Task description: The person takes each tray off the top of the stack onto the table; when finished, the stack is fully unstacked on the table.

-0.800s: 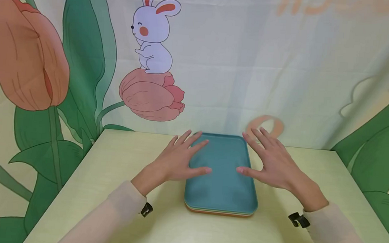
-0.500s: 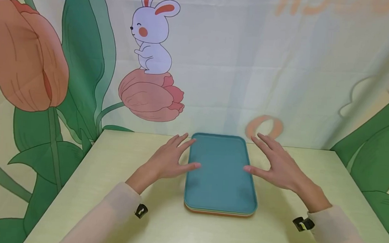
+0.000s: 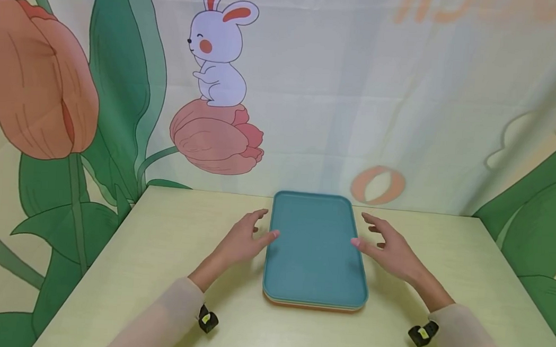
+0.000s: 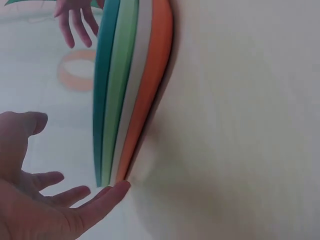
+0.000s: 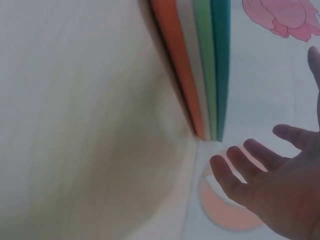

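A stack of shallow rectangular trays lies on the table with its long sides running away from me. The teal tray (image 3: 316,245) is on top. Under it, in the left wrist view, come a light green tray (image 4: 120,55), a greyish white tray (image 4: 138,55) and an orange tray (image 4: 156,55) at the bottom. My left hand (image 3: 242,241) is at the stack's left side, thumb over the teal rim, fingers spread and slightly bent. Opposite it, my right hand (image 3: 394,253) is at the right side with its thumb tip at the rim. Neither hand grips anything.
The pale table (image 3: 168,241) ends at a curtain (image 3: 319,117) printed with tulips and a rabbit, close behind the stack. A small black device (image 3: 208,319) sits at the left wrist, another black device (image 3: 423,333) at the right.
Both hands have come down from above the teal tray and moved outward to the stack's two sides, their fingers bending a little. The trays have not moved.
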A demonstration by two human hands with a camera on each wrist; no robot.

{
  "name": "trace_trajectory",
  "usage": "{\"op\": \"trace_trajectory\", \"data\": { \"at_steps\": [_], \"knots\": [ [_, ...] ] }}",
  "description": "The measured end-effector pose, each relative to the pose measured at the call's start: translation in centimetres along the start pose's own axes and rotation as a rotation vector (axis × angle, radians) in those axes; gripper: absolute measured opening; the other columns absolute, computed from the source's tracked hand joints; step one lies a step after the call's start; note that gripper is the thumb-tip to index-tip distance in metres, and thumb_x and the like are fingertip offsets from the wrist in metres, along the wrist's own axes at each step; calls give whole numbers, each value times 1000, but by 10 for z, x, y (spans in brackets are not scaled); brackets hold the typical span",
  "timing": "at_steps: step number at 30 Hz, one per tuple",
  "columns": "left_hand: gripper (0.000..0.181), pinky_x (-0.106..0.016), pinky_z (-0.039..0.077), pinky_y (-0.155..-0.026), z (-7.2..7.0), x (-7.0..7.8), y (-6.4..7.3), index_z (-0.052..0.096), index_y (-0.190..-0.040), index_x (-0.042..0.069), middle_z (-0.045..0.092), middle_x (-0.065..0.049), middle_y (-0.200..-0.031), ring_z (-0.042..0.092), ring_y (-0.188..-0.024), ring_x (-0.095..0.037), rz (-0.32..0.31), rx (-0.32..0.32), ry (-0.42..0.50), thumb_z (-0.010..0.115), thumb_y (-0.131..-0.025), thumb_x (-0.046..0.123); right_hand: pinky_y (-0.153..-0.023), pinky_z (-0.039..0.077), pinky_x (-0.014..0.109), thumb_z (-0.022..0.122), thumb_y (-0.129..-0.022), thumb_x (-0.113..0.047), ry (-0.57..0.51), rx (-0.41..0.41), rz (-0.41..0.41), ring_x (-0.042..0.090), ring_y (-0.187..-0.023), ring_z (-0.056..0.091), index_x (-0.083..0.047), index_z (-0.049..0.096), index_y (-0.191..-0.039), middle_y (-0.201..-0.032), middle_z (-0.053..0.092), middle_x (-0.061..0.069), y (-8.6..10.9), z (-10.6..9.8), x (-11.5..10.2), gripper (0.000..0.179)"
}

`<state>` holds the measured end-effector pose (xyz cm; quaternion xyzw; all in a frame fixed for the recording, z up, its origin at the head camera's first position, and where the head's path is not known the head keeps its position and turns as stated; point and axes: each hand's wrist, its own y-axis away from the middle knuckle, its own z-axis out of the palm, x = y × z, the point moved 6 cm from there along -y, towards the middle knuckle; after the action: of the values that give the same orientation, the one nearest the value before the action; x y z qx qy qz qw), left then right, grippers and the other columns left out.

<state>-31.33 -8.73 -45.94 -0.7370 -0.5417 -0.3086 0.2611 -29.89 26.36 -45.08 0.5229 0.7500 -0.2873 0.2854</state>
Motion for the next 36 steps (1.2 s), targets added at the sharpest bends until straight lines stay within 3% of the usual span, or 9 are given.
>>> {"op": "trace_trajectory", "data": {
  "at_steps": [4,11,17,24,29,36],
  "knots": [
    [76,-55,53,-105,11,-4,0,36,-165,12,45,-16,-161,59,-133,-41,-44,7,96,66,-104,47,-108,45,67,72,-100,-49,-83,-4,72,44,-146,43,-18,34,-166,-164,40,18,0,10,10,82],
    [72,-48,64,-85,25,-6,-5,32,-165,9,43,-20,-162,55,-137,-44,-112,-51,278,66,-107,33,-100,56,56,69,-103,-48,-246,-9,176,47,-140,47,-10,34,-165,-159,41,24,-6,22,18,81],
    [64,-45,65,-78,30,-9,-9,35,-163,6,46,-21,-158,57,-135,-42,-142,-58,349,63,-107,20,-99,57,54,64,-106,-47,-253,2,215,47,-139,47,-7,29,-166,-160,39,25,-8,30,21,80],
    [63,-47,64,-82,33,-17,-7,37,-162,4,43,-20,-159,57,-133,-39,-172,-53,461,58,-103,2,-98,57,51,54,-110,-9,-255,-28,161,51,-138,45,4,28,-163,-159,38,31,-1,35,23,60],
    [63,-52,62,-89,34,-22,-7,36,-162,5,41,-20,-160,55,-136,-41,-165,-67,528,58,-103,2,-97,56,50,54,-109,-6,-262,-41,139,52,-137,45,9,29,-161,-155,40,33,1,36,21,59],
    [63,-51,61,-92,35,-25,-6,36,-162,6,41,-19,-160,55,-136,-40,-151,-86,560,58,-104,3,-103,53,56,56,-109,-7,-218,-22,175,51,-136,48,11,35,-157,-151,46,34,2,38,23,55]
  ]
}}
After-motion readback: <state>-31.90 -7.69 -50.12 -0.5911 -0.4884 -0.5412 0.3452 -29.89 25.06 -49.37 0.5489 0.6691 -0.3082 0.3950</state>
